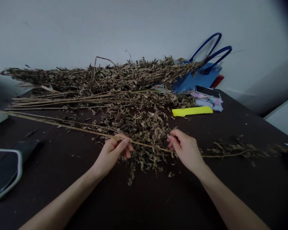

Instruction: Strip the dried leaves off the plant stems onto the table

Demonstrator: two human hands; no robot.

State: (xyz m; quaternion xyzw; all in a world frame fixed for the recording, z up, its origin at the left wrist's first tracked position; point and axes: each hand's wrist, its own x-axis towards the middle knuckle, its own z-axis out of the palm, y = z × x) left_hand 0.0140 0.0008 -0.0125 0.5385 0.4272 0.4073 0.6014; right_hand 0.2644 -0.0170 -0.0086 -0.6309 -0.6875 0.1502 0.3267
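A long dried plant stem (146,145) runs across the table, bare on the left and still bearing withered leaves (244,150) on the right. My left hand (116,148) is closed, pinching the bare part between thumb and fingers. Farther right, my right hand (183,145) has its fingers curled together at the same stem, which passes under the palm. Whether a leaf is between those fingertips I cannot tell. Below and behind both hands lies a loose heap of dried, crumpled leaves (144,124).
Behind the heap lie stripped-looking stalks (50,101) and a thick bundle of leafy dried plants (110,76) against the wall. A blue bag (189,80), a phone (207,91) on cloth and a yellow strip (193,111) are back right. A white-rimmed object (19,166) sits left.
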